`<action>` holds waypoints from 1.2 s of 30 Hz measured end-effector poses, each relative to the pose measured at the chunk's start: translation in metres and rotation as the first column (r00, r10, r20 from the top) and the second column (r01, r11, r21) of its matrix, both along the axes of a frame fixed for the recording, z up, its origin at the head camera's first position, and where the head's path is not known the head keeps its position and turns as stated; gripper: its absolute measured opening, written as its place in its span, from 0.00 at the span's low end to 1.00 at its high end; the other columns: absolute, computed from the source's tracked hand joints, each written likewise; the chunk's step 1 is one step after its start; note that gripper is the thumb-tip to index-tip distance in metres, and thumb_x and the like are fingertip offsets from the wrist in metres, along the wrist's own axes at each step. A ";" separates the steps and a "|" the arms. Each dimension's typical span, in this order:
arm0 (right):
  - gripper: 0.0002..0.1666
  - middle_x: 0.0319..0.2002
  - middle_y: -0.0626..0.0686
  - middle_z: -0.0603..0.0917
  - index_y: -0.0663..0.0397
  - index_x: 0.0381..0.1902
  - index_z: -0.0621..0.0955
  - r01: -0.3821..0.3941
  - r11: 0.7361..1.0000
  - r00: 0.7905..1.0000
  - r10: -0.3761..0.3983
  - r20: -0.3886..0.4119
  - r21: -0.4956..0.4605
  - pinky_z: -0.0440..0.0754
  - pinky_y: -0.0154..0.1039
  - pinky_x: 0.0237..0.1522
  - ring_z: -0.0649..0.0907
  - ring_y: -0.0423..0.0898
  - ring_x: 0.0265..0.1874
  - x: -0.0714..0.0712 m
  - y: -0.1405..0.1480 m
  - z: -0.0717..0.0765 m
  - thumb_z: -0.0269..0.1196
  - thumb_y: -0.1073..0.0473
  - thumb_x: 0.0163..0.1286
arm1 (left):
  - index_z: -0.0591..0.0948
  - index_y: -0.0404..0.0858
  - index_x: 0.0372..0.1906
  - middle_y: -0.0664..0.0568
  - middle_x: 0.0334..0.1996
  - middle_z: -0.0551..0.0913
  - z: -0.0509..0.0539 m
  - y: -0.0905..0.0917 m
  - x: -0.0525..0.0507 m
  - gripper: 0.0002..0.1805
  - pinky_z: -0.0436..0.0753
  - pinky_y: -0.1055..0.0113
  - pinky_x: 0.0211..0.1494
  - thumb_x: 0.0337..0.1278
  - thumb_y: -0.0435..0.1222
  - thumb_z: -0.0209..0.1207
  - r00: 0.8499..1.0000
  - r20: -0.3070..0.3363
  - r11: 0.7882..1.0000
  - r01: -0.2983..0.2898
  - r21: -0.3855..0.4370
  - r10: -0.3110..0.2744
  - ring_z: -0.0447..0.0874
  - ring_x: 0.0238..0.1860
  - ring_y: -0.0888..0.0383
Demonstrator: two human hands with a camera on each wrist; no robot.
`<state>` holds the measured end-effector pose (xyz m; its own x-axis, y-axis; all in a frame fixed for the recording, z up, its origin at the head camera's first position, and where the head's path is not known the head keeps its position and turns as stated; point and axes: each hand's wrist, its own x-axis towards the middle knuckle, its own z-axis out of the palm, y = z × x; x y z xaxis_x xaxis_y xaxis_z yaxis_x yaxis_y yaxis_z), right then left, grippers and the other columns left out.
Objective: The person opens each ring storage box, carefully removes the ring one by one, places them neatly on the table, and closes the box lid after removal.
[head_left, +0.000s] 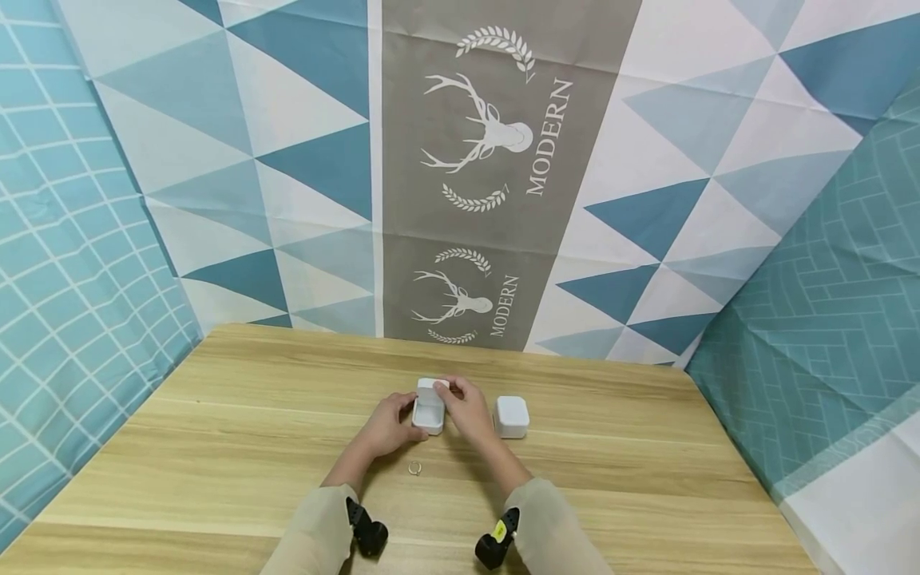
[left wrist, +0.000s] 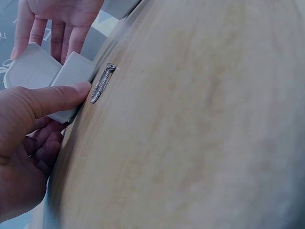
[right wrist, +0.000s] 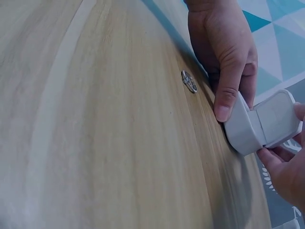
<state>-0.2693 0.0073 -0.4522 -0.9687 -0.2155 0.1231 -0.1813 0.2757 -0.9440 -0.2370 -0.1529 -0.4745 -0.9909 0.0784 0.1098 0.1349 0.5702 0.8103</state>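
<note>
A small white ring box (head_left: 429,417) stands on the table with its hinged lid raised and a pale inside showing. My left hand (head_left: 388,427) grips its base, thumb along the front wall in the left wrist view. At the lid's right side, my right hand (head_left: 467,411) pinches the raised lid (right wrist: 277,117) between thumb and fingers. Nearer to me, apart from both hands, a silvery ring (head_left: 414,468) lies on the wood. The left wrist view shows a row of small stones along this ring (left wrist: 101,85).
Just right of my right hand sits a second white box (head_left: 513,417), closed. The wooden table (head_left: 611,495) reaches back to a patterned wall covering (head_left: 302,184), with blue coverings on both sides.
</note>
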 end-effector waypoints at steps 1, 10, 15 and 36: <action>0.23 0.46 0.55 0.83 0.58 0.51 0.79 0.001 1.000 1.000 -0.001 0.002 -0.006 0.79 0.38 0.46 0.80 0.45 0.44 0.000 0.000 -0.001 0.58 0.48 0.67 | 0.70 0.24 0.59 0.38 0.52 0.77 0.000 0.000 0.000 0.40 0.69 0.49 0.65 0.36 0.32 0.72 1.000 0.003 1.000 -0.003 0.003 0.003 0.72 0.58 0.42; 0.22 0.48 0.55 0.82 0.57 0.50 0.80 0.019 0.999 1.000 -0.019 -0.002 -0.028 0.79 0.37 0.48 0.81 0.45 0.45 0.001 -0.001 -0.002 0.59 0.48 0.66 | 0.71 0.24 0.59 0.37 0.52 0.77 0.001 0.000 0.000 0.39 0.69 0.48 0.65 0.36 0.32 0.72 1.000 0.003 1.000 0.004 -0.005 -0.004 0.72 0.58 0.41; 0.23 0.48 0.56 0.82 0.59 0.51 0.80 0.020 0.998 1.000 -0.020 0.005 -0.052 0.79 0.37 0.49 0.80 0.46 0.45 0.002 -0.001 -0.005 0.60 0.48 0.66 | 0.71 0.25 0.60 0.38 0.52 0.77 0.001 0.000 0.000 0.39 0.69 0.49 0.65 0.37 0.32 0.72 1.000 0.020 1.000 -0.008 0.009 0.008 0.72 0.58 0.43; 0.20 0.51 0.60 0.80 0.62 0.51 0.79 -0.034 0.991 0.999 0.037 0.023 -0.127 0.79 0.43 0.53 0.80 0.52 0.50 0.007 0.002 -0.001 0.59 0.55 0.67 | 0.73 0.26 0.58 0.39 0.49 0.78 0.001 0.000 0.000 0.38 0.70 0.49 0.64 0.35 0.33 0.73 1.000 -0.008 1.000 0.000 -0.003 0.000 0.74 0.56 0.43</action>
